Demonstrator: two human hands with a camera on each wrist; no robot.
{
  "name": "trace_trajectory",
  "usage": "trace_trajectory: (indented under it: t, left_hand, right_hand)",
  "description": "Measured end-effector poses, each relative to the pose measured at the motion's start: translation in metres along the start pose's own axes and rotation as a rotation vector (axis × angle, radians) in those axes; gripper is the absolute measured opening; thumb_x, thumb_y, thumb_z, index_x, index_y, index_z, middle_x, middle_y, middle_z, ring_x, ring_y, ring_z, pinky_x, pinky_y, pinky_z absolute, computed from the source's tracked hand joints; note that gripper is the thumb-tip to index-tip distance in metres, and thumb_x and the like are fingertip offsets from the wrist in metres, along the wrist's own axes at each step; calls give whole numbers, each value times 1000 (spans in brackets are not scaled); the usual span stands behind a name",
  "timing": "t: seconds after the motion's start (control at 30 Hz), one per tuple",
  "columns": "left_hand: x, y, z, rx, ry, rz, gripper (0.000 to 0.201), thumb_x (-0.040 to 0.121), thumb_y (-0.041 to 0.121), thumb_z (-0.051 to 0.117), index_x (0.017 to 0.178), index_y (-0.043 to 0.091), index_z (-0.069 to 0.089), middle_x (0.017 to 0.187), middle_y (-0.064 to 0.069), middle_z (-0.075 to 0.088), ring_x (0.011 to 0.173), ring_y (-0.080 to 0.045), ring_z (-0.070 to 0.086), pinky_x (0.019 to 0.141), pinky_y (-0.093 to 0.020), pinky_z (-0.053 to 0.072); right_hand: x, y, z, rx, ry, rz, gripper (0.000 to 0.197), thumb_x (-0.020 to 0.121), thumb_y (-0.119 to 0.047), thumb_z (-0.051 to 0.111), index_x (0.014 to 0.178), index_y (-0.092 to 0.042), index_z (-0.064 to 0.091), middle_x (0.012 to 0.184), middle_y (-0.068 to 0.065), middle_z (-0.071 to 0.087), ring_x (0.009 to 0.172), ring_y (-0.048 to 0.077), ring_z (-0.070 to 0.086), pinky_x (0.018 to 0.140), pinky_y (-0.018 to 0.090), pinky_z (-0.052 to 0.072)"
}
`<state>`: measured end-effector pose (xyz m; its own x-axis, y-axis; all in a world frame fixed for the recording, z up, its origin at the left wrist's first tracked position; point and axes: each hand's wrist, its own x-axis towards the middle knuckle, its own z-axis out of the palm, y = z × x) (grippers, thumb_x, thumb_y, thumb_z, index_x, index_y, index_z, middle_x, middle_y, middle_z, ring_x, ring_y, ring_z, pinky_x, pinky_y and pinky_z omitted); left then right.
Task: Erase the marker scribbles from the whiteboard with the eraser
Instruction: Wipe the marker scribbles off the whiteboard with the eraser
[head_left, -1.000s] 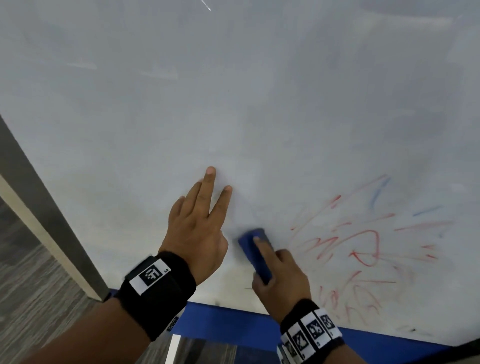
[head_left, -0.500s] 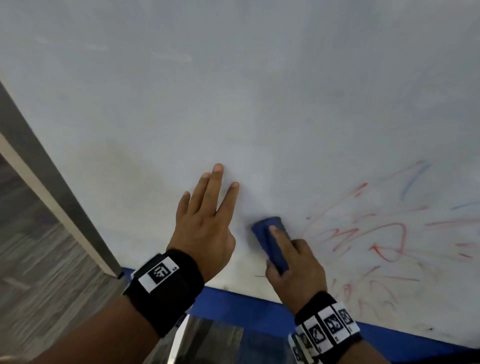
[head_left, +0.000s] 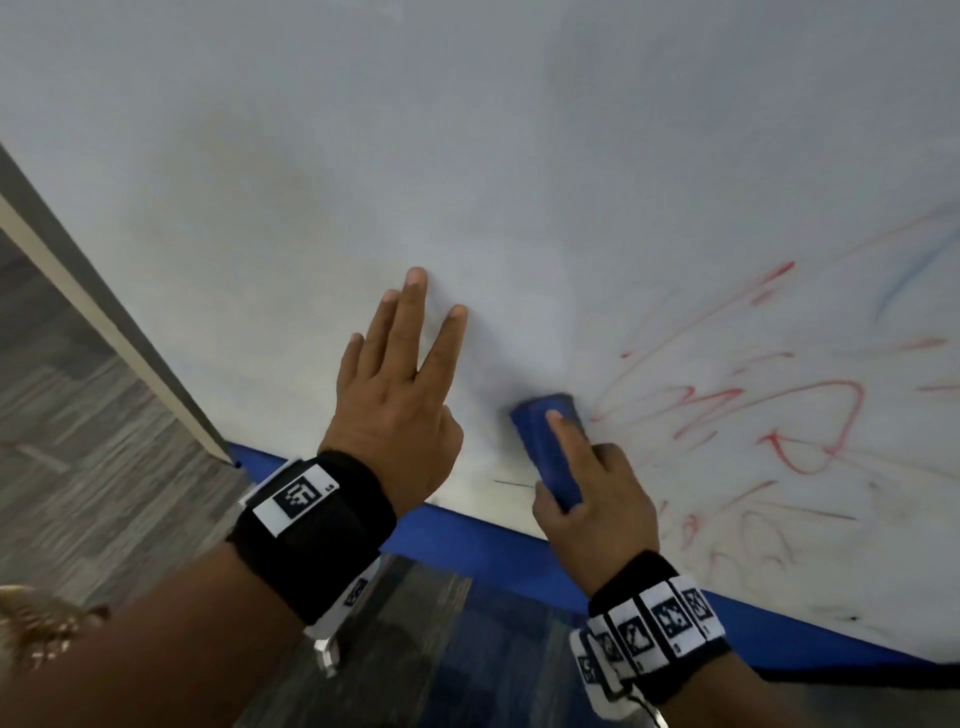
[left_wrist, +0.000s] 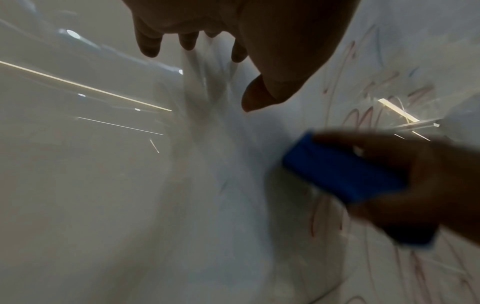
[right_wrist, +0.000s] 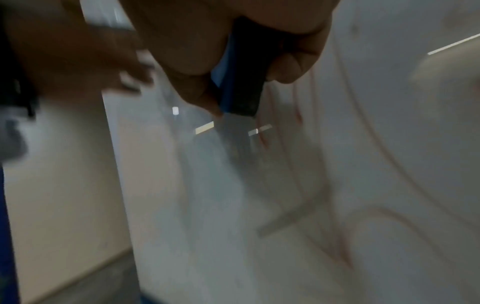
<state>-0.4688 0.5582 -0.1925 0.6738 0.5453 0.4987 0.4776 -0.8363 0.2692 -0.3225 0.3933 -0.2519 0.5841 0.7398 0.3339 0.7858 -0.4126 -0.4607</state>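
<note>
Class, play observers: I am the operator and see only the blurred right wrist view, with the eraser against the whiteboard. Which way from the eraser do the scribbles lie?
Observer: In the head view the red scribbles spread right of the eraser on the whiteboard.
Operator: Any other colour?
Observer: Yes, a faint blue stroke at the upper right.
Operator: And the left hand?
Observer: The left hand lies flat on the whiteboard, fingers straight, left of the eraser and apart from it.

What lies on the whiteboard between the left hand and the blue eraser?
Nothing: in the head view, only bare, wiped whiteboard separates the left hand from the blue eraser. The red scribbles lie on its far side.
</note>
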Motion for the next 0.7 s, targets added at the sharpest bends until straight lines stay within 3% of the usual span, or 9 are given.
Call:
trace_trajectory:
  t: [0.1, 0.2, 0.27, 0.3, 0.37, 0.47, 0.53, 0.6, 0.7]
  left_hand:
    - [-4, 1, 10, -22, 27, 9, 96, 71, 5, 69, 157, 11, 27, 166, -22, 5, 154, -40, 11, 110, -65, 34]
    - [-10, -1, 21, -43, 25, 16, 95, 72, 6, 67, 157, 11, 25, 166, -23, 4, 154, -41, 9, 111, -65, 33]
    - [-15, -2, 27, -52, 14, 15, 94, 72, 8, 67, 157, 12, 26, 166, -23, 4, 154, -41, 10, 110, -65, 33]
    - [-18, -2, 30, -59, 8, 10, 94, 72, 8, 67, 157, 12, 27, 166, -22, 4, 154, -41, 11, 110, -65, 34]
    - [-22, -4, 33, -69, -8, -3, 94, 72, 7, 68, 156, 14, 27, 167, -21, 3, 154, -40, 11, 109, -65, 34]
    - [-26, -7, 39, -85, -21, -2, 94, 72, 5, 67, 156, 13, 26, 166, -22, 2, 154, -40, 8, 111, -65, 32]
    - [-27, -7, 43, -87, -20, -5, 93, 73, 5, 65, 157, 12, 25, 166, -23, 1, 154, -40, 7, 112, -64, 31]
    - [-28, -7, 47, -88, -13, -7, 93, 74, 4, 64, 158, 12, 24, 166, -23, 1, 155, -39, 6, 113, -64, 30]
    - [-32, -8, 52, -88, 11, -5, 93, 74, 3, 62, 158, 14, 23, 167, -22, 2, 155, -39, 7, 112, -64, 31]
  right_hand:
    - [8, 2, 5, 83, 182, -5, 92, 73, -25, 79, 143, -49, 25, 89, -4, 47, 65, 14, 46, 58, 26, 39]
    - [-14, 28, 29, -54, -126, 40, 100, 77, -29, 76, 144, -60, 9, 93, 0, 50, 66, 20, 54, 54, 28, 44]
    - [-36, 49, 41, -164, -398, 44, 104, 82, -32, 69, 135, -73, -11, 96, -4, 49, 72, 21, 57, 57, 29, 46]
    - [-40, 52, 40, -183, -439, 66, 104, 82, -32, 67, 130, -76, -15, 96, -6, 46, 75, 21, 58, 58, 30, 48]
    - [-32, 45, 33, -166, -307, 55, 104, 79, -30, 71, 138, -71, -5, 92, -7, 44, 70, 19, 56, 58, 30, 48]
    - [-8, 31, 17, 30, 127, -62, 95, 71, -20, 80, 145, -48, 27, 90, -3, 47, 67, 6, 36, 58, 26, 37]
    - [1, 28, 20, 99, 250, -75, 92, 70, -16, 81, 144, -37, 32, 91, 5, 52, 70, 9, 38, 60, 26, 36]
    - [-7, 32, 35, 54, 102, 2, 95, 74, -21, 81, 144, -47, 23, 95, 7, 53, 74, 18, 49, 60, 30, 42]
    - [-39, 66, 69, -202, -441, -33, 103, 86, -32, 67, 137, -68, -16, 96, 1, 45, 83, 26, 57, 61, 35, 49]
